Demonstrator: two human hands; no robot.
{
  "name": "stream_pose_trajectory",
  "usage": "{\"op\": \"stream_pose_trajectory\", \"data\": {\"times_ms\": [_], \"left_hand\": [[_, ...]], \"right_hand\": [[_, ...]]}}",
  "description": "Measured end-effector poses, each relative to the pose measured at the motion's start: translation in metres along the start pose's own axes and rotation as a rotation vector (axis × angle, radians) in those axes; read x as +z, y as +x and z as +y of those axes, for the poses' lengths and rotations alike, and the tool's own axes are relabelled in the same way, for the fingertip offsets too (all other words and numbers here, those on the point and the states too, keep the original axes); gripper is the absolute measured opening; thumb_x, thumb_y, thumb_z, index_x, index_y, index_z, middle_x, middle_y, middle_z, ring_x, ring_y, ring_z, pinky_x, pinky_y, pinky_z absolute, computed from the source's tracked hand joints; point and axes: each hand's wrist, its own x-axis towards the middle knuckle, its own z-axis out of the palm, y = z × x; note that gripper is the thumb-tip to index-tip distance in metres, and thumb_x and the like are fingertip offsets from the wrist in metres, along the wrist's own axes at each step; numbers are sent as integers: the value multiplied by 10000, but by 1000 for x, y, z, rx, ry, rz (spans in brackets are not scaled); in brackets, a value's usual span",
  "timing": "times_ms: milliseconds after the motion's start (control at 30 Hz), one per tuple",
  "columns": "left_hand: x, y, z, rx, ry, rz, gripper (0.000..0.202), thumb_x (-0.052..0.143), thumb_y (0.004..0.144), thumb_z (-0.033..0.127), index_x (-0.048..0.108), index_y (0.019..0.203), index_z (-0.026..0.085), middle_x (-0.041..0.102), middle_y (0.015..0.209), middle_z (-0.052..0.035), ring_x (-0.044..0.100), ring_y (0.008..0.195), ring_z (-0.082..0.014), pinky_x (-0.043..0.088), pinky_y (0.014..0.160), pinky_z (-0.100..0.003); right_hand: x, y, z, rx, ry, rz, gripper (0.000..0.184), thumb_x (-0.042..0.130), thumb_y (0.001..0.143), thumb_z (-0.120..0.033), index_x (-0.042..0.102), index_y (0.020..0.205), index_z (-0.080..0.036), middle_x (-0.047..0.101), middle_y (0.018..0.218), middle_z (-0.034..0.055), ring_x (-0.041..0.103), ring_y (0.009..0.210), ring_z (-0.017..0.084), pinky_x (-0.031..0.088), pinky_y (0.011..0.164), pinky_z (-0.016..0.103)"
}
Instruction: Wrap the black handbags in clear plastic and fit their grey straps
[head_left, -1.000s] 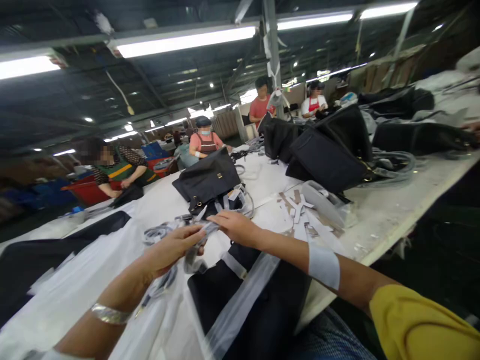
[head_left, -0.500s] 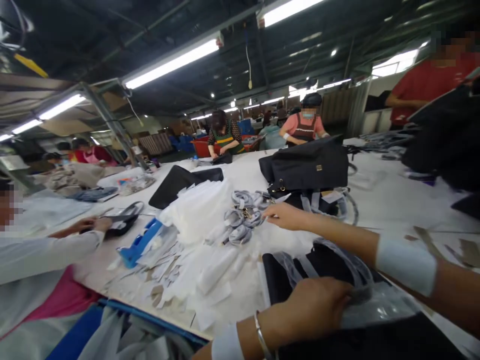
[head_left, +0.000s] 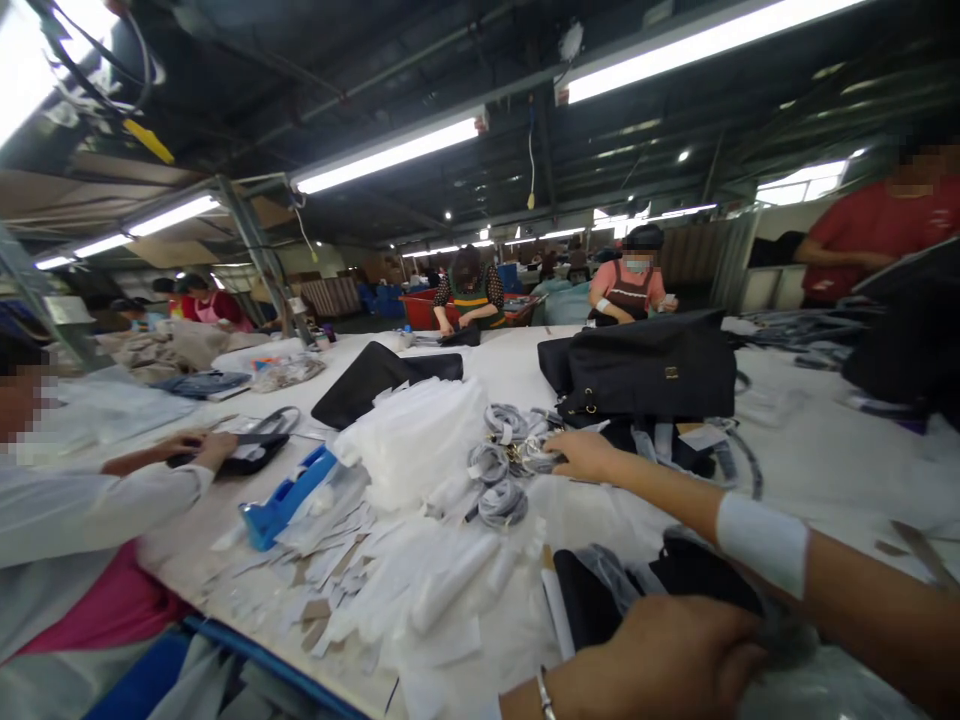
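Note:
My right hand (head_left: pixel 583 455), with a white band on its wrist, reaches out over the table and its fingers close on one of several coiled grey straps (head_left: pixel 501 462) lying in a heap. My left hand (head_left: pixel 664 655), with a metal bangle, is low in the near foreground. It is curled round clear plastic wrap (head_left: pixel 787 650) that lies over a flat black bag piece (head_left: pixel 600 600). A black handbag (head_left: pixel 652 368) with gold fittings stands just behind the straps.
A pile of white plastic bags (head_left: pixel 412 430) and paper scraps (head_left: pixel 322 570) lie left of the straps. A blue tape dispenser (head_left: pixel 289 500) sits near the table edge. A co-worker's hand (head_left: pixel 202 445) rests on a black piece at left. Other people work at the far side.
The view swung left. My left hand left the straps and dropped to the plastic over the black piece. My right hand stays at the strap heap.

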Motion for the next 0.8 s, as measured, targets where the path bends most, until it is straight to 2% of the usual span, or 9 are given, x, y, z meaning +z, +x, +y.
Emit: {"op": "stream_pose_trajectory", "data": {"times_ms": [100,200,267,300,367,433,567,667,800], "left_hand": [[-10,8,-1,34,22,121,325,475,951,321,686,1193,269,732,1155,-111,677,1069,-274,514,913,-394],[-25,19,-6,-3,-144,232,257,494,944,339,700,1022,206,737,923,-82,682,771,-207,521,718,-325],[-39,27,-9,-67,-367,271,263,541,926,406,665,902,175,675,774,-36,591,570,-134,460,564,-259],[-47,30,-9,-97,-476,297,286,580,903,443,643,869,167,651,756,-22,564,546,-112,433,533,-235],[-60,36,-6,-123,-578,327,336,611,878,503,615,883,167,639,789,-16,577,602,-99,423,538,-203],[-69,39,2,-144,-616,316,377,635,855,541,611,938,175,654,851,-30,623,723,-117,453,587,-194],[-66,38,22,-196,-752,187,443,773,752,537,651,974,175,684,947,-57,652,877,-161,522,758,-256],[-55,35,29,-213,-790,106,447,811,721,532,680,941,166,686,889,-40,636,788,-139,507,754,-256],[-46,31,26,-196,-749,107,444,801,743,531,697,948,151,680,830,-26,614,742,-122,477,742,-235]], "right_hand": [[-30,-56,25,19,39,191,396,649,876,-261,641,1272,-239,669,1283,80,659,1080,267,507,920,373],[-44,-133,44,8,47,488,361,592,912,-291,642,1266,-241,662,1287,85,665,1067,263,522,923,382],[-39,-188,52,-7,16,673,333,559,939,-294,642,1257,-242,667,1276,90,642,1134,269,513,976,397],[-32,-214,53,-2,-9,731,325,549,949,-291,637,1259,-247,672,1268,87,634,1156,266,509,997,398],[-13,-258,51,35,-45,787,323,549,953,-270,628,1266,-260,686,1247,79,642,1150,254,518,1004,389],[11,-286,44,77,-59,802,327,553,943,-229,633,1257,-272,704,1216,71,667,1105,243,550,965,376],[54,-298,24,115,-43,801,331,549,916,-151,660,1210,-255,726,1179,71,691,1041,242,584,910,383],[75,-283,11,148,3,815,342,542,910,-129,662,1212,-236,724,1187,81,693,1020,255,589,900,410],[88,-260,-3,224,220,856,419,493,901,-105,642,1268,-237,687,1269,85,658,1129,266,557,971,433]]}}
